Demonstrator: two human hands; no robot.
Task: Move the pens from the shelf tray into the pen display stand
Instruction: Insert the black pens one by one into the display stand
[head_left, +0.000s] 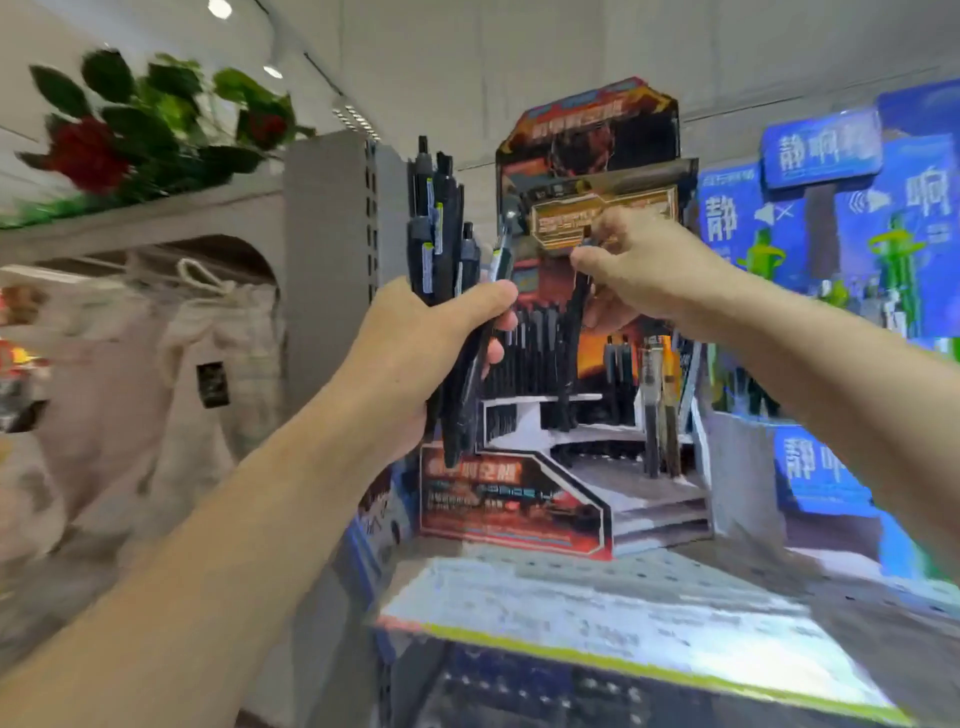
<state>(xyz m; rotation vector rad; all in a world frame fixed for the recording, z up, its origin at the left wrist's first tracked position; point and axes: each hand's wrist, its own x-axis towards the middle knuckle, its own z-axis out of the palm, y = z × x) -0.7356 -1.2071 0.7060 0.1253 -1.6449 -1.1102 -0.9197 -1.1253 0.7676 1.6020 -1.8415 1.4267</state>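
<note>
Left hand (415, 353) gripping a bunch of pens (441, 249), all black, upright, clicker ends up, some with small white and yellow-green labels on the barrels, tips poking out below the fist. Right hand (639, 270) pinching the top of one black pen (571, 343), upright, its lower end down at the stand's upper tier. Stand (519, 499) of printed card, red, orange and black, stepped in white tiers, set at the back of the shelf (597, 587). Row of black pens (530, 353) already upright in the upper tier, between the two hands; a few more (660, 405) at the stand's right side. Blue displays (831, 218) just right of the stand. Cloth bags (171, 364) hanging well left of the shelf, artificial roses (104, 135) on the ledge above.
</note>
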